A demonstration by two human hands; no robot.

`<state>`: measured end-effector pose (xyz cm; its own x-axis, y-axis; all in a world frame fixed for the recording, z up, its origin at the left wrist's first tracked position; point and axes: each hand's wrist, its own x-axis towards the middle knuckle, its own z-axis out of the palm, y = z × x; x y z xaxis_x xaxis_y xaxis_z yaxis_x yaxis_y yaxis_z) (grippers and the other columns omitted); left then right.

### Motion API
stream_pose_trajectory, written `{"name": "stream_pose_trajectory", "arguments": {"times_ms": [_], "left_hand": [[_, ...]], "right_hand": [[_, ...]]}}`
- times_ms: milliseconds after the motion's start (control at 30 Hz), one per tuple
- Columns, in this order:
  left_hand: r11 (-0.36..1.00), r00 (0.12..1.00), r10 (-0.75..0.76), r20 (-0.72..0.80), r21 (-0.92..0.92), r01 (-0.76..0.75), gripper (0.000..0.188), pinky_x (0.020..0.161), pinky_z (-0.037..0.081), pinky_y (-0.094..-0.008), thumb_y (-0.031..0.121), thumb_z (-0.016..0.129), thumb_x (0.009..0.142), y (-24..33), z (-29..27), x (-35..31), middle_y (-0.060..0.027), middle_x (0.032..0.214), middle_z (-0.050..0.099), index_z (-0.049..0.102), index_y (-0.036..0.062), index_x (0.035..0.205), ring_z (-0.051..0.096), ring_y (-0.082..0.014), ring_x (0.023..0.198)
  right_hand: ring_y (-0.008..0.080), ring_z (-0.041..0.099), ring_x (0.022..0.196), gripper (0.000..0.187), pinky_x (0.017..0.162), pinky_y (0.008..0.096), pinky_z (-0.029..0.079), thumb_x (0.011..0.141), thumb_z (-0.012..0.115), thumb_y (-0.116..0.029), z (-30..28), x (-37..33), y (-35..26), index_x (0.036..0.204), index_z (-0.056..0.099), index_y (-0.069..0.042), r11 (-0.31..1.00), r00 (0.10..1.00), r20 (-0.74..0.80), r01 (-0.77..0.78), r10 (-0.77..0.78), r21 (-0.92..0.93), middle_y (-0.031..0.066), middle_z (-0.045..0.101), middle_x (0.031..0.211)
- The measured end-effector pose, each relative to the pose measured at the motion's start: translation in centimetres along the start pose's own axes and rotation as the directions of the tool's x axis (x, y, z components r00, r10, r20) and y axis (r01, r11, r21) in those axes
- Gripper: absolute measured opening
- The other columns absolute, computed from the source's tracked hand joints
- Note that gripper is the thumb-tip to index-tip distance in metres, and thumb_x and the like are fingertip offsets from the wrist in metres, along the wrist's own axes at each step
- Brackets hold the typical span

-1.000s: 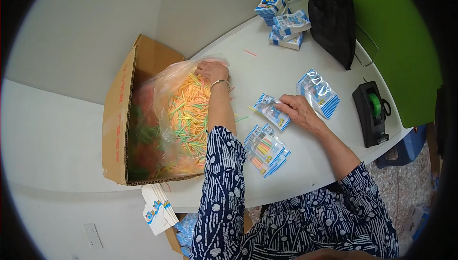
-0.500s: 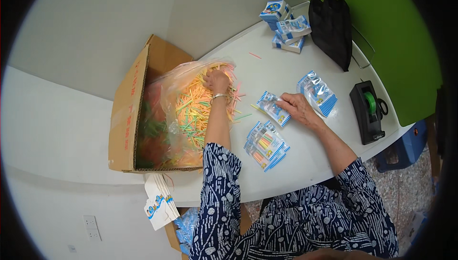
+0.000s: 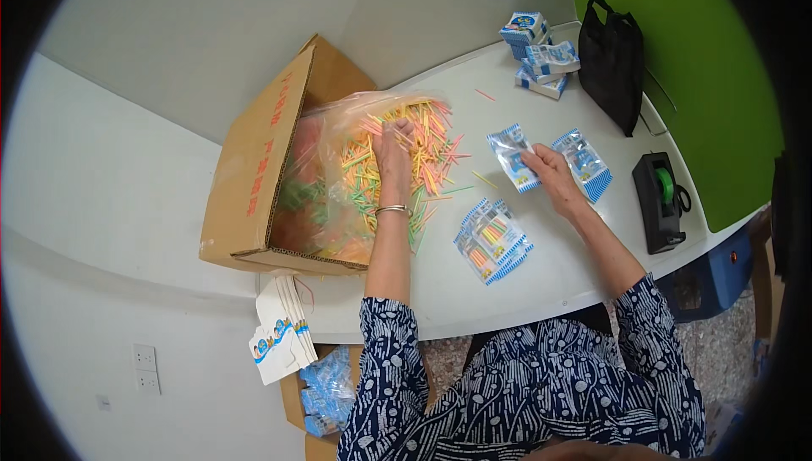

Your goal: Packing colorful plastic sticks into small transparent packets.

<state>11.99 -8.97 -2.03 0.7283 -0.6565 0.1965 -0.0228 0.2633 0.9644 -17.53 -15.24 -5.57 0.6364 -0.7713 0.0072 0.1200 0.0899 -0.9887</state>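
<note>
My left hand (image 3: 393, 144) is sunk in a heap of thin pastel-coloured sticks (image 3: 359, 165), its fingers curled round some of them. The heap spills from a clear plastic bag (image 3: 334, 127) lying in the mouth of a cardboard box (image 3: 254, 165) tipped on its side. To the right, my right hand (image 3: 554, 173) grips a small blue-and-white plastic packet (image 3: 510, 152) by its edge, above the table. Below it lie overlapping packets (image 3: 493, 241) with coloured sticks showing through their windows. More flat packets (image 3: 584, 161) rest just beyond my right hand.
Blue-and-white boxes (image 3: 541, 55) are stacked at the back, beside a black bag (image 3: 611, 68). A black tape dispenser (image 3: 658, 203) with green tape stands at the right. White printed cards (image 3: 283, 330) hang at the table's front left edge, above a carton of blue packets (image 3: 330, 389).
My left hand has drawn nearer through the heap, turning as it gathers sticks. The packet in my right hand has shifted right, away from the heap. The whole view has shifted somewhat.
</note>
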Motion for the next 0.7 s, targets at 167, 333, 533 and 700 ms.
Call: {"name": "stream_pose_trajectory", "arguments": {"times_ms": [167,333,533,700], "left_hand": [[0.878,0.959,-0.117,0.258,-0.424,0.222,0.019,0.076,0.052,-0.0340,0.020,0.041,0.099,1.2,2.3,-3.4,-0.0139,0.096,0.060,0.049,0.0030,0.096,0.061,-0.0218,0.086],[0.850,0.956,-0.082,0.281,-0.481,0.214,0.017,0.075,0.053,-0.0338,0.016,0.040,0.099,1.3,5.4,-7.0,-0.0108,0.097,0.060,0.049,0.0023,0.102,0.061,-0.0205,0.086],[0.920,0.998,-0.067,-0.015,-0.388,0.056,0.013,0.070,0.053,-0.0269,0.007,0.051,0.093,0.7,4.5,-7.7,-0.0083,0.095,0.058,0.048,0.0011,0.104,0.061,-0.0152,0.083],[0.946,0.996,-0.055,-0.065,-0.324,0.031,0.013,0.068,0.053,-0.0267,0.005,0.052,0.092,-0.3,3.6,-7.0,-0.0074,0.092,0.058,0.047,0.0011,0.102,0.060,-0.0140,0.080]], "right_hand": [[0.0090,0.053,0.077,0.017,0.070,0.0237,0.043,0.094,0.053,-0.023,6.9,1.8,-3.0,0.091,0.058,-0.008,0.880,0.981,-0.044,-0.149,0.188,0.451,0.0014,0.058,0.086],[0.0205,0.057,0.088,0.019,0.079,0.0303,0.048,0.096,0.047,-0.017,12.4,6.1,-0.1,0.103,0.054,-0.001,0.535,0.957,0.056,-0.206,0.283,0.820,0.0114,0.058,0.103],[0.0268,0.058,0.097,0.022,0.089,0.0393,0.049,0.096,0.044,-0.014,15.0,8.1,1.5,0.106,0.050,0.005,0.354,0.958,0.011,-0.116,0.286,0.928,0.0171,0.057,0.107],[0.0260,0.059,0.094,0.022,0.087,0.0384,0.050,0.096,0.045,-0.013,16.0,8.5,1.6,0.108,0.049,0.004,0.359,0.946,-0.001,-0.121,0.323,0.925,0.0162,0.057,0.105]]}}
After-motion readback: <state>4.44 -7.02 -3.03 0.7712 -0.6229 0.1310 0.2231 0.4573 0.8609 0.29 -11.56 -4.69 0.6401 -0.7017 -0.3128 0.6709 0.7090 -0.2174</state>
